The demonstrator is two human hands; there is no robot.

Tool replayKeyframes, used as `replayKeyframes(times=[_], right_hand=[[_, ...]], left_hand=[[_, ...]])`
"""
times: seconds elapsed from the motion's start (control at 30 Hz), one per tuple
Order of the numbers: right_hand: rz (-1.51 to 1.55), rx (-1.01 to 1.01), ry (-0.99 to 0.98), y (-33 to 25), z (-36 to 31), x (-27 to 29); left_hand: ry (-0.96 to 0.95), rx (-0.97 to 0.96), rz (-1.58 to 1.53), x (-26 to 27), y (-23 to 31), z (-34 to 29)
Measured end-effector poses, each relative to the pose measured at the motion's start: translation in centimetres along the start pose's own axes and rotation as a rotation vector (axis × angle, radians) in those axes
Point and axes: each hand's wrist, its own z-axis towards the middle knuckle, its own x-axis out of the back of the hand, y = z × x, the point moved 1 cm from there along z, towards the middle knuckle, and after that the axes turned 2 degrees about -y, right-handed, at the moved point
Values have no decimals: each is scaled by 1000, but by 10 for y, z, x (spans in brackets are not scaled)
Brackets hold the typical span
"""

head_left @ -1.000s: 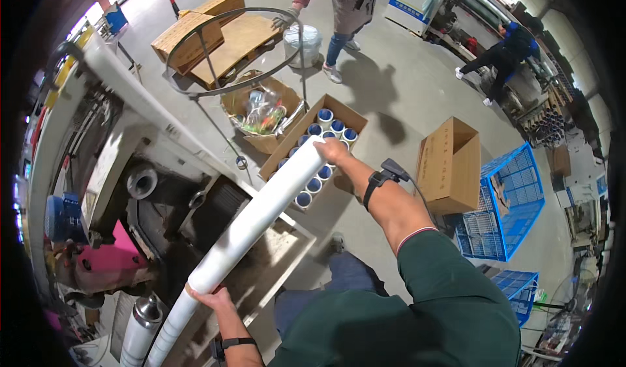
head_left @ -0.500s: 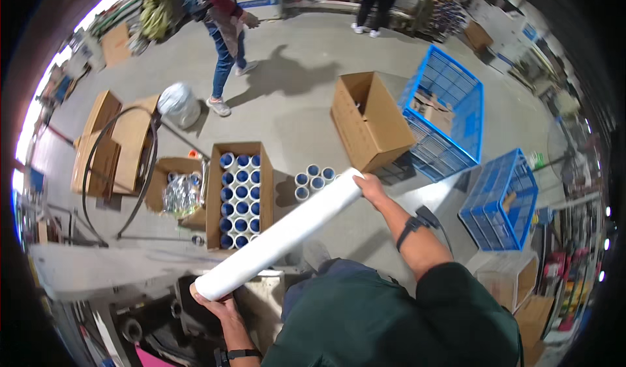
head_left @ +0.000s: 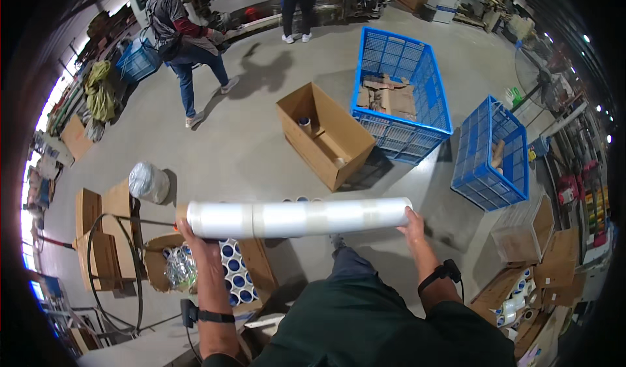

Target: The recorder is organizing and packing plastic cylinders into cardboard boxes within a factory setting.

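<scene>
A long white roll of plastic film [head_left: 293,218] is held level across the front of my body. My left hand [head_left: 195,238] grips its left end, where a brown core edge shows. At the other end, my right hand [head_left: 411,227] closes around the roll's right tip. Beneath the roll's left half stands a cardboard box of upright rolls [head_left: 238,277] with blue-lined cores; the roll and my left arm hide part of it. Tops of a few more rolls peek out just behind the film roll's middle.
Ahead stands an open cardboard box [head_left: 326,142] beside a large blue crate [head_left: 401,122] holding cardboard scraps. Another blue crate [head_left: 490,155] is at right. A round metal hoop frame [head_left: 92,262] and a white wrapped bundle [head_left: 149,183] are at left. A person [head_left: 186,54] walks at far left.
The film roll has swung from a diagonal to level and moved up, away from the machine at lower left. My view has turned rightward. The person at far left has moved on.
</scene>
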Motion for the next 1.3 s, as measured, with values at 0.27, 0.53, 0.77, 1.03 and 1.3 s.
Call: replayKeyframes(times=[0.27, 0.53, 0.77, 1.03, 1.3], right_hand=[[305, 35, 118, -71, 137, -42], [-484, 211, -164, -45, 216, -94], [-794, -448, -422, 112, 141, 52], [-1241, -215, -755, 160, 107, 93], [-476, -331, -499, 38, 148, -68]], left_hand=[[-194, -57, 151, -251, -47, 183], [-96, 161, 278, -225, -183, 170], [143, 555, 549, -45, -197, 0], [349, 640, 598, 126, -175, -115], [446, 610, 260, 147, -173, -103]])
